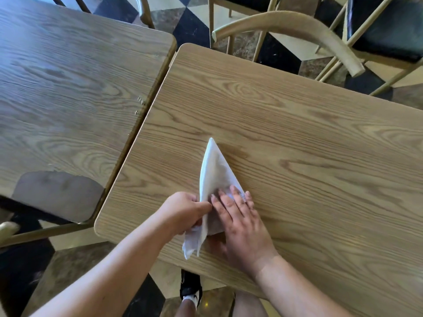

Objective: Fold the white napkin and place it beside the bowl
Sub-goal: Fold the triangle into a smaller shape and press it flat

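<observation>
The white napkin [214, 172] lies on the light wooden table [297, 138], folded into a long triangle whose tip points away from me. My left hand [185, 211] pinches the napkin's left edge near the table's front, with a loose corner hanging below the fingers. Flat on the napkin's near part rests my right hand [240, 225], fingers spread, pressing it onto the table. No bowl is in view.
A second, darker wooden table [68, 88] stands close on the left with a narrow gap between them. Wooden chairs [297, 26] with black seats stand behind the table. The floor is checkered; my shoe [191, 291] shows below the table edge.
</observation>
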Demonstrator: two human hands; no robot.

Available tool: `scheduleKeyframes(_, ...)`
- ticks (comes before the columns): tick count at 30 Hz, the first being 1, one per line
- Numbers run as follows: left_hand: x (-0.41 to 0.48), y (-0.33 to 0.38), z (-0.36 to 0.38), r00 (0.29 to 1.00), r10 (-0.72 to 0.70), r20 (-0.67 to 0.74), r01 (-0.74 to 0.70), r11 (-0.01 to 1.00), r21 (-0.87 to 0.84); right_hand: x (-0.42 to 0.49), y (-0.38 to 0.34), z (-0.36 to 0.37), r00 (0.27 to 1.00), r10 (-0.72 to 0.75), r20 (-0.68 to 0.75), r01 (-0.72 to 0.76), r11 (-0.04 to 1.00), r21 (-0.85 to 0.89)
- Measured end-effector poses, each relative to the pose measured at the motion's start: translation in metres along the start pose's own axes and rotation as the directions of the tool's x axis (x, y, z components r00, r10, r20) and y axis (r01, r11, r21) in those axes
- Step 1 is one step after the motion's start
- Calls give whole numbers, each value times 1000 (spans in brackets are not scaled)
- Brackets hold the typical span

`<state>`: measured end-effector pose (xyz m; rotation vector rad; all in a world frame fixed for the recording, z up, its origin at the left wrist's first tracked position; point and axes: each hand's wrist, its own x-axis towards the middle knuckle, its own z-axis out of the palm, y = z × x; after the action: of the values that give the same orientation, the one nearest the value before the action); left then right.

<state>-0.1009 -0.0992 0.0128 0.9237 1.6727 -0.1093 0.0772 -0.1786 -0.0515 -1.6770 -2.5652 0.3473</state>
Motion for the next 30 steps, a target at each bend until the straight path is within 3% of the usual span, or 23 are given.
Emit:
scheduleKeyframes(5, -4, -11, -7, 1000, -26, 1, 25, 975, -219, -8, 2, -2, 995, -86, 55, 89, 994, -60)
scheduleKeyframes(8, -5, -14, -8, 991, -86, 105, 122, 904, -411, -13, -6, -2, 991, -121, 47, 124, 991, -57)
scheduleKeyframes(12, -13, -15, 0, 976, -100, 196, 184, 858, -479, -10, -16, 0, 991, -57, -124, 61, 998, 34)
scheduleKeyframes(14, -15, -18, 1, 986, -73, 149, 125, 916, -381, -6, -14, 3, 980, -46, -194, 56, 998, 43)
scheduleKeyframes(16, -10, -24, -2, 996, 10, -86, -14, 999, -43, -6, -10, 6, 966, -60, -252, 79, 995, 66)
scheduleKeyframes(18, -4, -32, -8, 900, 212, -381, -74, 936, 345, -7, -5, 5, 952, -83, -294, 118, 988, 102)
scheduleKeyframes(20, 5, -37, -14, 742, 428, -516, -131, 847, 515, -7, 0, -2, 947, -114, -300, 162, 977, 138)
scheduleKeyframes(22, 20, -38, -22, 652, 562, -509, -209, 779, 591, -3, 4, -10, 951, -136, -277, 192, 964, 185)
scheduleKeyframes(23, 27, -36, -26, 646, 591, -483, -239, 758, 607, 2, 7, -13, 961, -138, -240, 194, 953, 231)
scheduleKeyframes(27, 51, -25, -40, 689, 605, -399, -319, 747, 583, 25, 15, -39, 987, -154, -54, 163, 891, 424)
scheduleKeyframes(30, 63, -25, -49, 704, 593, -390, -310, 751, 583, 55, 15, -65, 986, -57, 158, -27, 873, 487)
